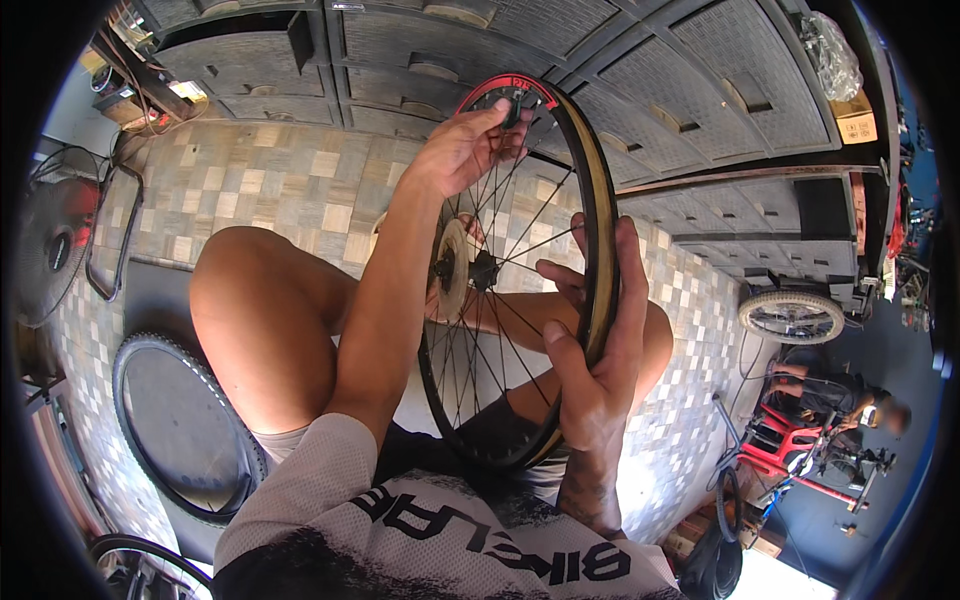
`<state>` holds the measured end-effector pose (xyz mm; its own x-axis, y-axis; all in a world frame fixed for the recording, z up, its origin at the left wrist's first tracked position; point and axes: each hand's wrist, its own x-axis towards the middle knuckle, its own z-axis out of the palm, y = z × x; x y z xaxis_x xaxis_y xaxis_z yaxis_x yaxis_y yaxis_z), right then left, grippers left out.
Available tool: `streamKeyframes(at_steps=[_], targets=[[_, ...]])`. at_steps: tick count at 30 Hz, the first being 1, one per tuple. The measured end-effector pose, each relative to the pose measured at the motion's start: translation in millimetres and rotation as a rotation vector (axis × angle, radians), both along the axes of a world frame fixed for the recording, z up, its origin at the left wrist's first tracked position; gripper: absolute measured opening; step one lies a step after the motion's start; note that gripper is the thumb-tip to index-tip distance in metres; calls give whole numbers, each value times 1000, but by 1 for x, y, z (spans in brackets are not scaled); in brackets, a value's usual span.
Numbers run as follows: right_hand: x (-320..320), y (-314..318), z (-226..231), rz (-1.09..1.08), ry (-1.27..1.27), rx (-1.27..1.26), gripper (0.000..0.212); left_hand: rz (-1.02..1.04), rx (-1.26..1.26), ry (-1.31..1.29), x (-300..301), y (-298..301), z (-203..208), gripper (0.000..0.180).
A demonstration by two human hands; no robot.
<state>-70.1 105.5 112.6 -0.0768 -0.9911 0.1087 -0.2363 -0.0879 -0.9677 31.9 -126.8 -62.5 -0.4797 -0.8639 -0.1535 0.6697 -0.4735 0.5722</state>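
A bicycle wheel without a tire (597, 180) stands upright between my bent legs. Its rim is black with a red patch at the top, and a tan strip runs along the outer channel. The hub (484, 270) carries a pale disc rotor (453, 268) on its left side. Near the top of the rim, my left hand (465, 150) pinches a small round black tool, seemingly a spoke wrench (514, 108), at the spokes. My right hand (600, 375) wraps round the rim's right side, thumb on the near part and some fingers reaching past the rim beside the spokes.
A tire (125, 400) lies on a dark mat at the left, below a standing fan (60, 235). Grey drawer cabinets (430, 60) line the far side. Another wheel (792, 317) rests at the right, near a seated person (835, 395) and a red chair (785, 440).
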Motion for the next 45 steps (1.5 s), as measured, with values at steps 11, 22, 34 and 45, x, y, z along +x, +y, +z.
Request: streamKeyframes(at_steps=[11, 22, 34, 45], targets=[[6, 0, 1, -64, -18, 5, 93, 283, -119, -620, -26, 8, 6, 31], [10, -1, 1, -62, -38, -6, 93, 335, 141, 99, -17, 25, 2, 22], [6, -3, 0, -35, -57, 3, 92, 255, -22, -345, -24, 6, 12, 22], [0, 2, -1, -5, -39, 10, 90, 386, -88, -498, -31, 11, 15, 13]])
